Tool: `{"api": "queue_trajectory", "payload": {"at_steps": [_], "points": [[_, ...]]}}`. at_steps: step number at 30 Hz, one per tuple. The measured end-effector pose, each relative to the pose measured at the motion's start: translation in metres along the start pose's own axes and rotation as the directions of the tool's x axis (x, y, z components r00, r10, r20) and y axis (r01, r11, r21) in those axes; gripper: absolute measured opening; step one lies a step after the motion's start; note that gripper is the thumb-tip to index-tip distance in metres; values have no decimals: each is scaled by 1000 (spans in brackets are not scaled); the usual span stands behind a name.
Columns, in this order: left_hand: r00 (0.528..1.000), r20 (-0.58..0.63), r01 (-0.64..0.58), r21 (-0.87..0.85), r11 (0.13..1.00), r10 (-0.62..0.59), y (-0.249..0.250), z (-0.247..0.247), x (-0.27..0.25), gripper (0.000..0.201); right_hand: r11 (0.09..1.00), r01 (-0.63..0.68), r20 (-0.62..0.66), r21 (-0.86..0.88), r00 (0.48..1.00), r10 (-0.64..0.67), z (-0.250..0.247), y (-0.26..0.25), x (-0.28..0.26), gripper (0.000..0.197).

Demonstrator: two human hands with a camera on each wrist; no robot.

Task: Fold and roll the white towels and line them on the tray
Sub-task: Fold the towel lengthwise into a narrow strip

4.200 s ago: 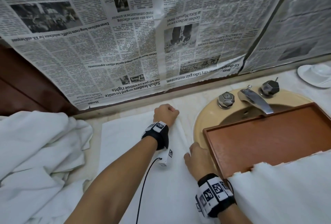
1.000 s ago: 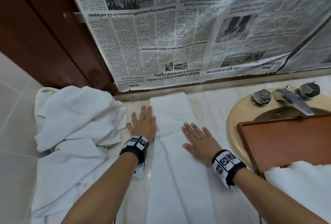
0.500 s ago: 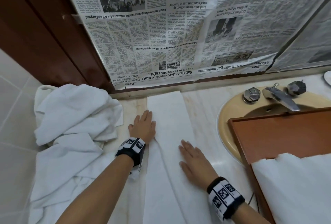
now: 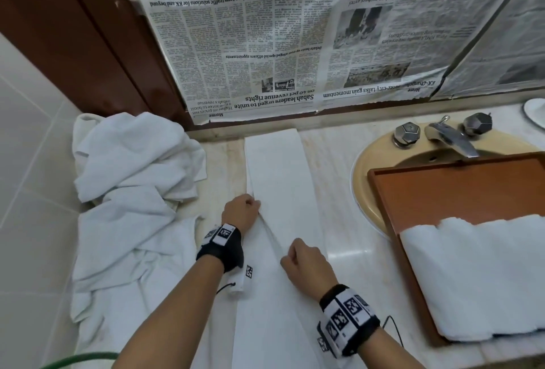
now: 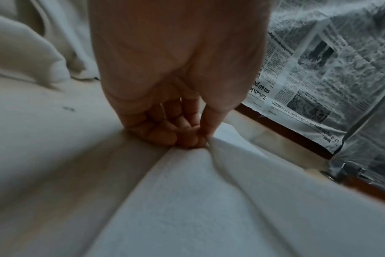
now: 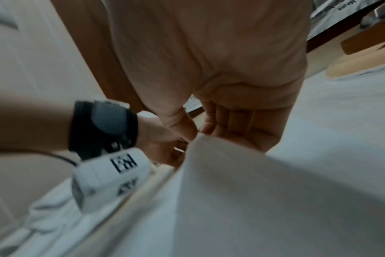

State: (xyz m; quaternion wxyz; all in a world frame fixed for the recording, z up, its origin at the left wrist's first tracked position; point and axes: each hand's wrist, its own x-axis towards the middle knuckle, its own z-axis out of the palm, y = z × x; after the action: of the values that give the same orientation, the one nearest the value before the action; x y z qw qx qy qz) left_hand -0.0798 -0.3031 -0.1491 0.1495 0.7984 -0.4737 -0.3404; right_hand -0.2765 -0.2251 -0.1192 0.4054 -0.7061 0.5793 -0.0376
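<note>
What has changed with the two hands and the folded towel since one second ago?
Both hands were lying flat beside and on the folded towel. Now the left hand and the right hand have curled and pinch its left long edge, raising a crease between them. The right hand moved across to that edge. The towel pile, the tray and the towel in it stayed in place.
</note>
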Motion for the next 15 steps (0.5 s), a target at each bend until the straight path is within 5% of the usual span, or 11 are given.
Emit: {"api": "queue_trajectory", "payload": {"at_steps": [2,6,15], "points": [[1000,15,-23,-30,999,23,-6,-2,-1,19,998,40,3,55,999,-40,0,-17,-7,18],[1000,24,-14,-66,998,15,-8,-6,-6,21,980,170,-24,-100,985,-173,20,-60,-8,11],[999,18,-34,83,996,33,-17,-21,-3,22,978,149,197,-146,973,-119,66,-49,-3,18]]}}
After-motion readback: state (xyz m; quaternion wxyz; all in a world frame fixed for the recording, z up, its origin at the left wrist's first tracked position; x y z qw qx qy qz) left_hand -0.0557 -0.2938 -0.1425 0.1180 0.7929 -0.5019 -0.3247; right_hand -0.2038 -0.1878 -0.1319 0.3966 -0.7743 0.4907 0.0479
